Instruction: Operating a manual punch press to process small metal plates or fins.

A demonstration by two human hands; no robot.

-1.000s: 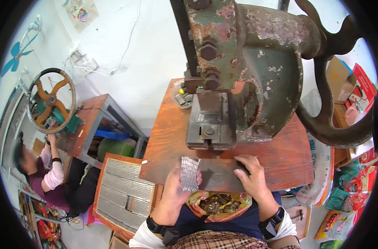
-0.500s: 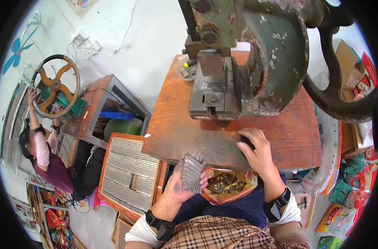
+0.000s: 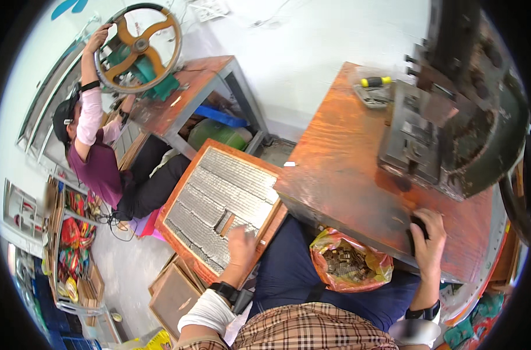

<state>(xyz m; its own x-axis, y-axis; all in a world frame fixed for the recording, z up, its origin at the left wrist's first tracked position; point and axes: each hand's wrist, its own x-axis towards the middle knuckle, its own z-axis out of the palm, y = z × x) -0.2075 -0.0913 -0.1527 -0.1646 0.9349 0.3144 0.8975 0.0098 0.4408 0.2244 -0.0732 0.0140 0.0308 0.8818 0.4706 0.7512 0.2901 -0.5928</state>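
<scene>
My left hand (image 3: 242,246) is over the lower right part of a wood-framed tray (image 3: 187,240), blurred, so its fingers and anything in them cannot be made out. Rows of small grey metal pieces (image 3: 230,181) fill the tray, apart from a rectangular gap (image 3: 223,223) showing bare wood beside my fingers. My right hand (image 3: 431,242) rests on the front edge of the wooden bench (image 3: 335,175), thumb apart from the curled fingers, with nothing seen in it. Between my arms, an open red-and-yellow bag (image 3: 318,256) of small brass-coloured metal pieces (image 3: 350,262) sits at my lap.
A heavy green press (image 3: 469,116) stands on the bench at right. Behind it lie a small clear tray (image 3: 370,100) and a yellow-and-black tool (image 3: 375,81). Another person (image 3: 99,157) works at left by a large handwheel (image 3: 140,45). Flat boards (image 3: 175,297) lean below the wood-framed tray.
My view has swung left. My left hand has moved from beside the bag to the tray, and the stack of metal strips it held is no longer visible. My right hand stays on the bench.
</scene>
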